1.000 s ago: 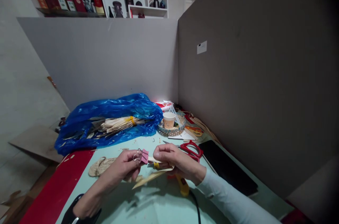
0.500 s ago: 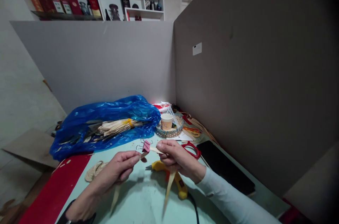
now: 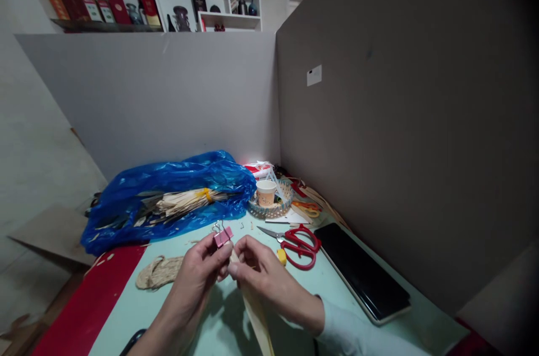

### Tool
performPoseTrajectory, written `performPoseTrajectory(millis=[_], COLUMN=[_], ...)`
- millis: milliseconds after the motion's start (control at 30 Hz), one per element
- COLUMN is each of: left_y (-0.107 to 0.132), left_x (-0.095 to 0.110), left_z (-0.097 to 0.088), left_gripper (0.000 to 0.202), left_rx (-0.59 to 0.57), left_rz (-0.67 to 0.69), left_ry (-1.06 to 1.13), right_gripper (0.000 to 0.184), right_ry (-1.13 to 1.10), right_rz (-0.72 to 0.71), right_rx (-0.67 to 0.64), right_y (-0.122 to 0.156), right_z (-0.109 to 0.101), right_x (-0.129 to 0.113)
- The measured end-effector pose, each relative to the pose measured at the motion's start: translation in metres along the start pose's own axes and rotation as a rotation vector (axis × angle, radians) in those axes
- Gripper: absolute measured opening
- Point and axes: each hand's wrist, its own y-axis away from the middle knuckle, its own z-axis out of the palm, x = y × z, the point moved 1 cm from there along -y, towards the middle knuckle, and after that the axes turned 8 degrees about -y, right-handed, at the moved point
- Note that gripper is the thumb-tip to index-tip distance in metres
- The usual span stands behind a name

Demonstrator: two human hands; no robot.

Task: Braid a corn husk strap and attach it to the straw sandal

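Note:
A pink binder clip with silver wire handles is fixed at the top of a pale, flat fibre strip. Just below the clip, my left hand pinches the strip's clipped end, its fingers against the clip. My right hand, close beside it, holds the strip between thumb and fingers. The strip's free length hangs down toward me. Behind my right hand, only a bit of a yellow tool shows. Left of my left hand lies a woven straw-coloured piece.
Red-handled scissors and a black phone-like slab lie at the right. Toward the back are a blue plastic bag with a fibre bundle, a round basket holding a paper cup, and orange scissors. Grey partitions enclose the table.
My hands have come together and the clip has moved slightly left and nearer. The strip's hanging part has shifted. My right hand now covers most of the yellow tool, and the red scissors show fully.

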Motion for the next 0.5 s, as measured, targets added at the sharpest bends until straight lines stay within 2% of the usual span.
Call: performPoseTrajectory(millis=[267,500], left_y=[-0.003,-0.002], left_x=[0.001,-0.001], left_z=[-0.006,-0.007], left_gripper=[0.03,0.028], left_rx=[-0.042,-0.077], left_rz=[-0.08,-0.093], left_ry=[0.121,0.076], right_gripper=[0.031,0.025], right_ry=[-0.141,-0.114], right_rz=[0.094,0.09], right_rx=[-0.126,-0.069], right_y=[-0.007,-0.005], right_z=[-0.01,-0.009], right_x=[0.004,0.006])
